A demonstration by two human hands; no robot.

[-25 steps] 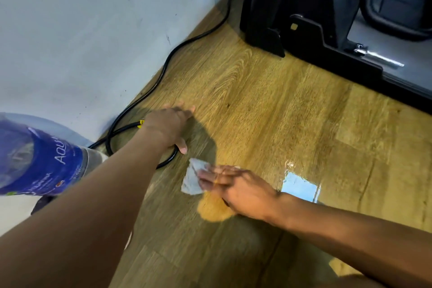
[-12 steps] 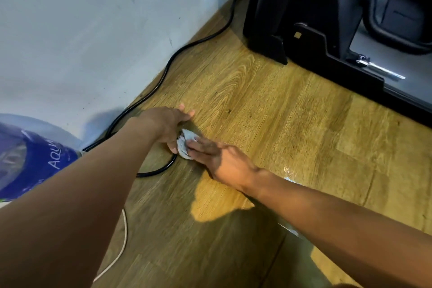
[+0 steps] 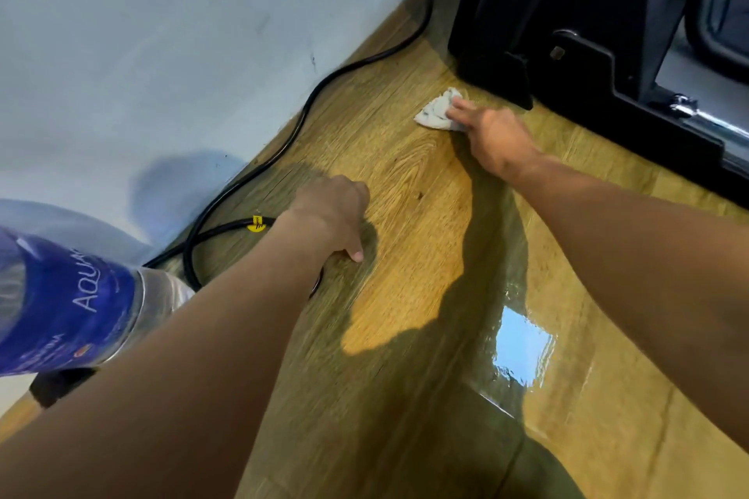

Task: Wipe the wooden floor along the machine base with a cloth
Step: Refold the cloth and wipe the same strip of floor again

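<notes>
A small crumpled white cloth [image 3: 435,113] lies on the wooden floor [image 3: 405,182], right beside the front corner of the black machine base [image 3: 587,69]. My right hand [image 3: 492,138] reaches forward and presses the cloth down with extended fingers. My left hand [image 3: 334,211] rests on the floor nearer to me, beside the black cable [image 3: 283,142]. Its thumb touches the boards and it holds nothing.
The white wall [image 3: 162,53] runs along the left, with the cable looping along its foot. A blue-labelled plastic bottle [image 3: 69,304] lies at the left edge. A wet, shiny patch [image 3: 523,348] reflects light under my right forearm. A chrome part [image 3: 689,109] sticks out of the machine.
My right hand has slid the cloth away from my left hand, forward and to the right, up to the machine base. My left hand stays by the cable.
</notes>
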